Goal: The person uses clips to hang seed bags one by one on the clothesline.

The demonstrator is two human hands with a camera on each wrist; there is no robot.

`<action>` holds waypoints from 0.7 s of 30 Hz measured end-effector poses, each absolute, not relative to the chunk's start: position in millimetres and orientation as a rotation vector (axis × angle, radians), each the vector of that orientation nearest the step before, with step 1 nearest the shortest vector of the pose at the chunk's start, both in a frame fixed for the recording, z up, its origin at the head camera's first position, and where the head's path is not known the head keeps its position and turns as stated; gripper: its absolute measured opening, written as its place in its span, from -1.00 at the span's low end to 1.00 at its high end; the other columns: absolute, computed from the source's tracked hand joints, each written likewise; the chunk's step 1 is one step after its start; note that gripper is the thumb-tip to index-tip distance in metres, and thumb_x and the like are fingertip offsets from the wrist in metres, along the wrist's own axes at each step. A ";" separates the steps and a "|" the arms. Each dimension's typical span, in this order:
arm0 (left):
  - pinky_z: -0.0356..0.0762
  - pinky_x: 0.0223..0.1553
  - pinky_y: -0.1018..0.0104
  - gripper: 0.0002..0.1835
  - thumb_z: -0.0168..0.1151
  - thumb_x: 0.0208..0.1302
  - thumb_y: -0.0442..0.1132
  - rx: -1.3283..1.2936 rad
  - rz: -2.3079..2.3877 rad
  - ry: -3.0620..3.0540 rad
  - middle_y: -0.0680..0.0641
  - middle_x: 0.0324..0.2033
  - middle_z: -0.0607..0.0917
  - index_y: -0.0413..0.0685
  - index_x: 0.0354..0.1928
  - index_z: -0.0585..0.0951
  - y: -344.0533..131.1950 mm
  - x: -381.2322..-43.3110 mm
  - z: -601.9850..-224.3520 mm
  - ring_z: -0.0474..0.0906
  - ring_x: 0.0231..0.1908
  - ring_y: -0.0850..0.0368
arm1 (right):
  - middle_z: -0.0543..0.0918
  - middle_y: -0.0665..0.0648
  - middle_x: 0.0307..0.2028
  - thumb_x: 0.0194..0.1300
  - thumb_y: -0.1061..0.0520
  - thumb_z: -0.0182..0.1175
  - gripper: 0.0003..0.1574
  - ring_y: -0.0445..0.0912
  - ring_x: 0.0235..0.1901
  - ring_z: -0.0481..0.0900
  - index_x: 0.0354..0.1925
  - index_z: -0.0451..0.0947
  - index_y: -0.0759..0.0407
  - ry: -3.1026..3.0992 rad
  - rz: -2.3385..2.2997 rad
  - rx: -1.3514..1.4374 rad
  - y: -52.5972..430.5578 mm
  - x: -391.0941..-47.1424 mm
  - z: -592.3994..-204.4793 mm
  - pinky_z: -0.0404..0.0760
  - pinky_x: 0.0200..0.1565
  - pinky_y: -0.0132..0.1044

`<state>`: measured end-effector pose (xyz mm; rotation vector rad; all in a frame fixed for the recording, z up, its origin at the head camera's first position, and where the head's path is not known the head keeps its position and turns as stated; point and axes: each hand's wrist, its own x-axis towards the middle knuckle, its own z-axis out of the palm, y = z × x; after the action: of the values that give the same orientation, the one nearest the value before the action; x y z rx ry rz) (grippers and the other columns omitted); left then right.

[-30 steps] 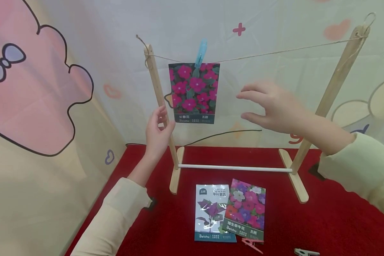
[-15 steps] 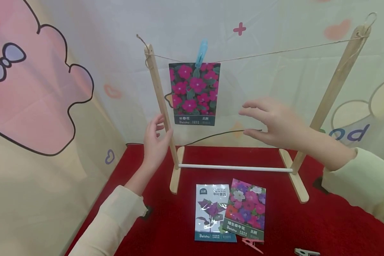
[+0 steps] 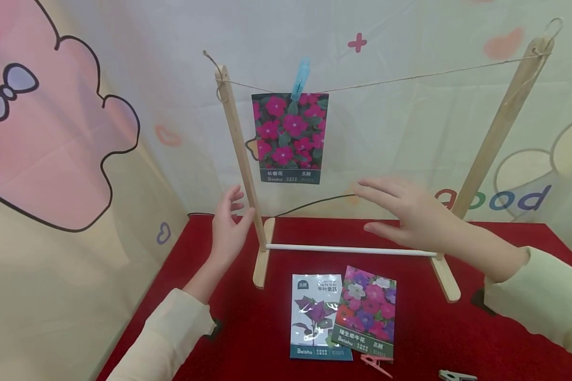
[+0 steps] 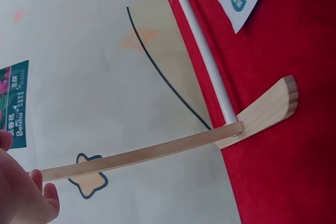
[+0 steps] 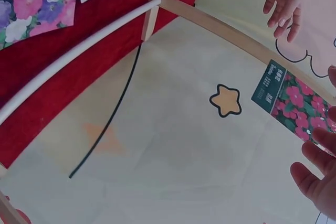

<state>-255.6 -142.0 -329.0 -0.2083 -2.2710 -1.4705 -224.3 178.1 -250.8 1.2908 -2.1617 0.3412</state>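
A seed packet with bright pink flowers (image 3: 291, 135) hangs from a twine line (image 3: 386, 79), held by a light blue clothespin (image 3: 300, 80). Below it and to the left, my left hand (image 3: 230, 227) hovers near the rack's left post, fingers loosely bent, holding nothing. My right hand (image 3: 410, 214) is in the air right of the packet, fingers spread from the thumb, with nothing in it. On the red cloth lie a white packet with a purple plant (image 3: 314, 317) and, overlapping it, a packet with mixed-colour flowers (image 3: 366, 309).
The wooden rack has a left post (image 3: 240, 143), a right post (image 3: 502, 121) and a white crossbar (image 3: 348, 249) low between them. A pink clothespin (image 3: 376, 363) and a white clothespin (image 3: 456, 375) lie at the front of the red cloth (image 3: 248, 338). A patterned curtain hangs behind.
Both hands have moved down, away from the hanging packet and the line. The packet stays clipped in place, and the things on the cloth have not moved.
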 end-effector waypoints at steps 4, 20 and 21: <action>0.38 0.06 0.13 -0.41 0.14 0.15 -0.21 -0.182 -1.476 -2.310 0.01 0.10 0.38 0.11 0.23 0.20 -141.5 -253.0 -337.1 0.36 0.03 0.10 | 0.43 0.18 0.10 0.20 -0.34 -0.22 -0.23 0.03 0.05 0.40 0.13 0.36 0.15 -2.165 0.333 1.300 179.2 -221.3 -260.0 0.50 -0.10 -0.02; 0.36 0.06 -0.01 -0.41 0.15 0.14 -0.25 -0.238 -1.468 -2.432 -0.15 0.09 0.39 -0.06 0.22 0.22 -138.1 -245.1 -373.8 0.36 0.06 -0.04 | 0.28 0.14 0.24 0.02 -0.17 0.22 -0.18 0.04 0.20 0.22 0.23 0.25 0.03 -2.361 0.257 1.235 186.6 -209.5 -301.4 0.55 -0.14 -0.13; 0.36 0.06 -0.03 -0.41 0.15 0.14 -0.25 -0.243 -1.464 -2.445 -0.15 0.10 0.39 -0.06 0.23 0.21 -137.7 -244.8 -375.9 0.36 0.07 -0.06 | 0.28 0.13 0.24 0.03 -0.19 0.21 -0.18 0.04 0.21 0.22 0.23 0.25 0.03 -2.372 0.256 1.234 186.8 -208.7 -303.3 0.56 -0.15 -0.13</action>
<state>-244.8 -137.7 -375.9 -0.2435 -2.4445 -1.4639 -208.7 186.8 -303.3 1.2336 -2.3716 0.2560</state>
